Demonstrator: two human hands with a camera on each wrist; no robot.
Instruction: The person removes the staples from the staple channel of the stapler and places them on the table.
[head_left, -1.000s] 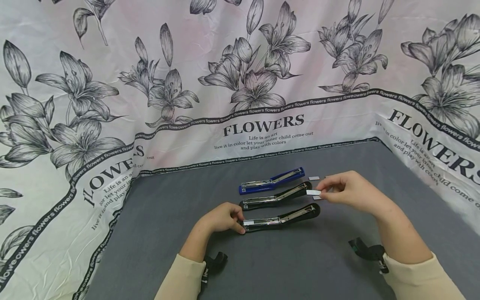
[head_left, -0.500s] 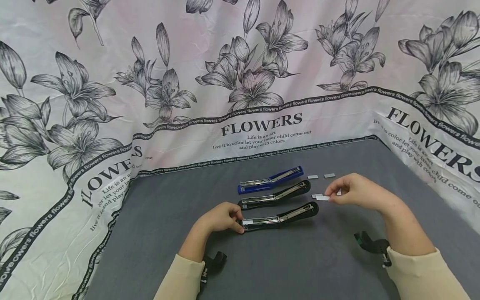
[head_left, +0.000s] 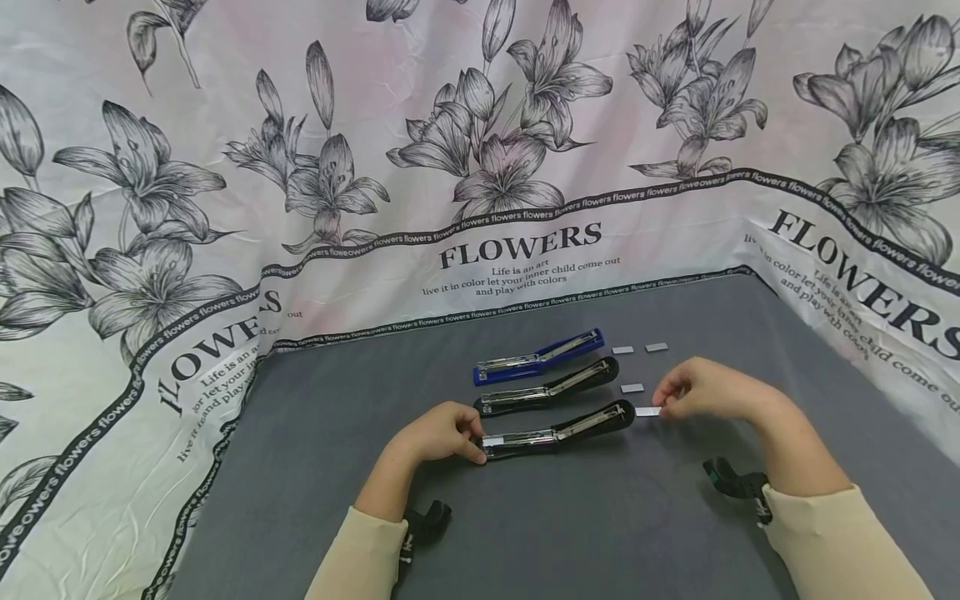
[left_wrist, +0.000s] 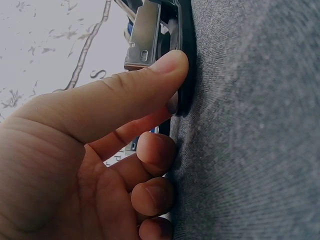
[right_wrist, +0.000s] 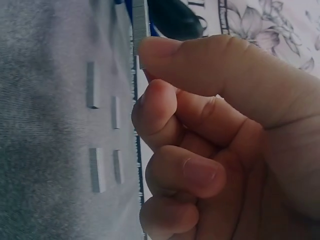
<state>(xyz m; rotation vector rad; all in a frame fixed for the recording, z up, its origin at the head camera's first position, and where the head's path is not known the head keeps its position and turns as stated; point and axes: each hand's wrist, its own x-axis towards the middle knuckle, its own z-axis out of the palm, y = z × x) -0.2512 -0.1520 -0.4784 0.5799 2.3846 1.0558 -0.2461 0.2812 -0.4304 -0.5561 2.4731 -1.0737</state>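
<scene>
Three opened-out staplers lie in a row in the head view: a blue stapler (head_left: pixel 538 358) at the back, a black stapler (head_left: pixel 547 389) in the middle and another black stapler (head_left: pixel 557 431) nearest. My left hand (head_left: pixel 442 433) pinches the left end of the nearest one, thumb (left_wrist: pixel 170 62) on its base edge. A pale strip lies in that stapler's metal channel near the thumb. Between thumb and index finger, my right hand (head_left: pixel 701 390) pinches a strip of staples (head_left: pixel 647 412), whose free end is close to the nearest stapler's raised right end.
Several more staple strips lie on the grey cloth right of the staplers, one (head_left: pixel 622 350) beside the blue stapler and another (head_left: pixel 632 388) beside the middle one. A flower-printed curtain (head_left: pixel 517 250) stands behind the table. Each wrist wears a dark camera mount (head_left: pixel 735 482).
The right hand has brought its staple strip from the middle stapler's right end nearer to me, beside the nearest stapler's end. The left hand keeps its grip in place.
</scene>
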